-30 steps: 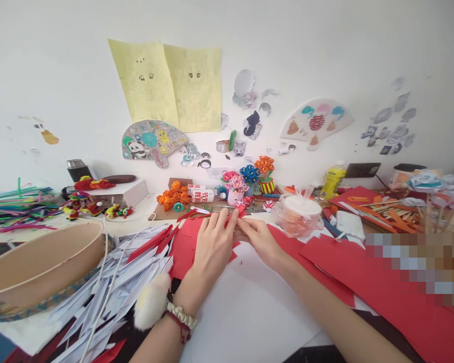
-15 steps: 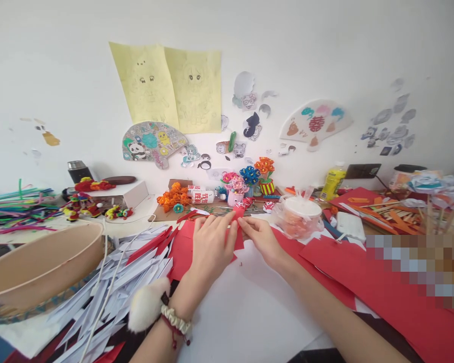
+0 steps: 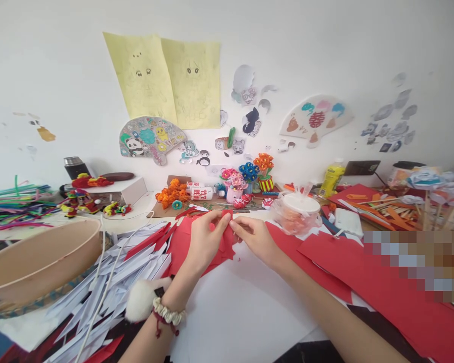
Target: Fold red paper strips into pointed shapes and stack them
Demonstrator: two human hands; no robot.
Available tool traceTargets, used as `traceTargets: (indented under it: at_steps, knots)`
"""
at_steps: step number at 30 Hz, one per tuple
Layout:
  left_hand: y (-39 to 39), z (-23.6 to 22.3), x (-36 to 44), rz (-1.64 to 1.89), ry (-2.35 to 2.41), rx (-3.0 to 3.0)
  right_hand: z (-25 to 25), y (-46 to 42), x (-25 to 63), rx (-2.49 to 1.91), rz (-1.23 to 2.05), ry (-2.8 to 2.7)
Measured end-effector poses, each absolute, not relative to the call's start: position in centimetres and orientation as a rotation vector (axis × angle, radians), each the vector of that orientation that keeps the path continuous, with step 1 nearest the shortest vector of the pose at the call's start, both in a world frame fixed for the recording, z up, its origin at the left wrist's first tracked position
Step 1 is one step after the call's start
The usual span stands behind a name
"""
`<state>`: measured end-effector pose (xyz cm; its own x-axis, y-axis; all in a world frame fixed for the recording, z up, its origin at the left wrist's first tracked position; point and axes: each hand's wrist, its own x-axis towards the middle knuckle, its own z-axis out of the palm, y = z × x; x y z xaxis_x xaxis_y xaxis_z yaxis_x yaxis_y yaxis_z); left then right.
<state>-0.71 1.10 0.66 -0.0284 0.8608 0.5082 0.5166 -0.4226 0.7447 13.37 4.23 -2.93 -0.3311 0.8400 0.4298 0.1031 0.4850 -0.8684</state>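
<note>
My left hand (image 3: 209,237) pinches a small piece of red paper (image 3: 227,214) between thumb and fingers, above the far end of a white sheet (image 3: 249,307). Close by on the right, my right hand (image 3: 255,237) has its thumb and forefinger closed on the edge of the same piece. Part of the paper is hidden behind the fingers. Under and beside my left hand lie larger red sheets (image 3: 179,252). A tiny red scrap (image 3: 239,259) rests on the white sheet below the hands.
Folded white paper strips (image 3: 136,267) and a beige basin (image 3: 41,252) are at left. Long red sheets (image 3: 382,287) cover the right side. Behind the hands stand a bagged white-lidded tub (image 3: 300,204), pipe-cleaner flowers (image 3: 234,179) and a yellow bottle (image 3: 332,177).
My left hand has turned, its thumb now showing on the red paper instead of the back of the fingers. Both hands stay close together. The view has shifted slightly.
</note>
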Motion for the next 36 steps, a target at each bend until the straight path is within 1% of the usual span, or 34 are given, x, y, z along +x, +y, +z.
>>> traceTargets:
  at_steps: [5,10,19,25,36]
  knots:
    - [1.1,0.57,-0.83,1.476,1.407,1.901,-2.98,4.2,13.27,-0.716,1.074,-1.688]
    - [1.34,0.32,-0.98,1.467,1.357,1.825,-2.76,4.04,13.32,-0.693,1.126,-1.64]
    - [1.39,0.42,-1.02,1.509,1.329,1.681,-2.81,4.14,13.4,-0.713,1.142,-1.61]
    - [1.25,0.59,-0.91,1.499,1.323,1.698,-2.67,4.08,13.44,-0.783,1.023,-1.542]
    - [1.26,0.58,-1.06,1.501,1.299,1.646,-2.33,3.51,13.21,-0.731,1.096,-1.486]
